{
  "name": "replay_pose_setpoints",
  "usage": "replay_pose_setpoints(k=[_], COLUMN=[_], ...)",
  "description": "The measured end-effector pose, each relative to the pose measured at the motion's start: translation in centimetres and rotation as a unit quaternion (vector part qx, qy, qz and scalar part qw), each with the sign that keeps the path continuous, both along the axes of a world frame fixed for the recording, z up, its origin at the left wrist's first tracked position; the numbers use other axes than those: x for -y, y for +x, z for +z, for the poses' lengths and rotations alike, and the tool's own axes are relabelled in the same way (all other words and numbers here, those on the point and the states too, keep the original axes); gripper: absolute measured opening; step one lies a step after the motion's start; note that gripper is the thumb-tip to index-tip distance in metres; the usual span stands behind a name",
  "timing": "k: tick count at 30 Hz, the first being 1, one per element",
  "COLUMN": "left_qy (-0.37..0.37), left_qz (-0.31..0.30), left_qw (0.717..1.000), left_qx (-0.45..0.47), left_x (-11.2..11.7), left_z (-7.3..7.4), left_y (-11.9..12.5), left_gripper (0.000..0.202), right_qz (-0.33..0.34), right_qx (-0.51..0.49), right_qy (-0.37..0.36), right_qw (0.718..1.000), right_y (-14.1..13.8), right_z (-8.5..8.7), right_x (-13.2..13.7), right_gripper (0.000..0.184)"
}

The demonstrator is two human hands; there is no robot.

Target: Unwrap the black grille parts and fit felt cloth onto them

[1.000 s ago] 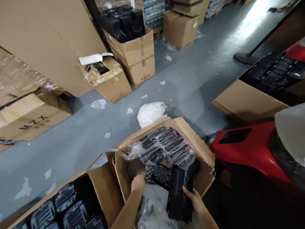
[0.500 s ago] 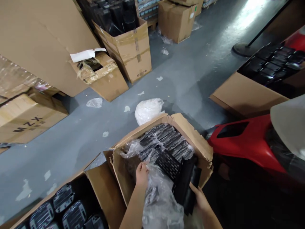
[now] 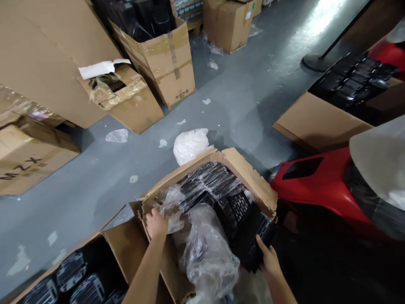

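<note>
A: Right hand (image 3: 268,259)?
B: Grip clamped on the black vented panel (image 3: 253,234), at the near-right corner of the carton (image 3: 253,177); the rim props it tilted.
A: Left hand (image 3: 156,223)?
B: Grip closed on plastic wrap (image 3: 205,249), probably holding it clear of the panel. Wrapped stack (image 3: 209,174) behind, white bag (image 3: 190,143) on the floor (image 3: 240,109) farther.

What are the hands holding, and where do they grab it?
The right hand holds the black part by its near end. The left hand grips the plastic bag at its top edge.
</note>
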State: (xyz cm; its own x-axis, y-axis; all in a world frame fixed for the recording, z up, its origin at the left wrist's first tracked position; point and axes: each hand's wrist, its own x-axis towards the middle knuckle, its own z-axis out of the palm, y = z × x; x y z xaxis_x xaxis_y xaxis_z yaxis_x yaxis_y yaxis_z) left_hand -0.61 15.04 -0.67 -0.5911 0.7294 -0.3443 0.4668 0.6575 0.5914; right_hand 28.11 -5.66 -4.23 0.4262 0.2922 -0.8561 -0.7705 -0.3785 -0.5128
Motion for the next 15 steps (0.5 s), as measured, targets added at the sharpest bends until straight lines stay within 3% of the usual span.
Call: replay_pose_setpoints(k=[2, 4, 6, 7, 9, 11, 15], left_qy=[0.014, 0.037, 0.029, -0.003, -0.118, -0.172, -0.219], left_qz=[-0.108, -0.276, -0.442, -0.495, -0.534, -0.533, -0.470], left_qw=[0.990, 0.952, 0.896, 0.869, 0.833, 0.823, 0.855], left_qx=[-0.091, -0.131, -0.035, 0.021, 0.090, 0.094, 0.033], left_x=[-0.3, 0.3, 2.0, 3.2, 5.8, 8.0, 8.8], left_z=[0.8, 0.7, -0.4, -1.2, -2.9, -4.5, -5.7], left_y=[1.0, 3.8, 7.5, 9.1, 11.0, 10.9, 6.5], left_gripper=[0.036, 0.039, 0.032, 0.025, 0.012, 0.013, 0.018], right_qz=[-0.011, -0.021, -0.021, -0.017, 0.004, 0.037, 0.090], right_qx=[0.027, 0.054, 0.077, 0.087, 0.107, 0.137, 0.185], right_qy=[0.003, 0.001, -0.007, -0.012, -0.024, -0.036, -0.058], right_qw=[1.000, 0.998, 0.997, 0.996, 0.994, 0.989, 0.977], right_y=[0.4, 0.6, 0.7, 0.7, 1.1, 1.7, 3.2], right_z=[0.5, 0.6, 0.5, 0.4, 0.3, 0.4, 1.6], right_x=[-0.4, -0.9, -1.2, -1.3, -1.2, -0.8, 0.2], right_gripper=[0.059, 0.058, 0.057, 0.056, 0.054, 0.053, 0.047])
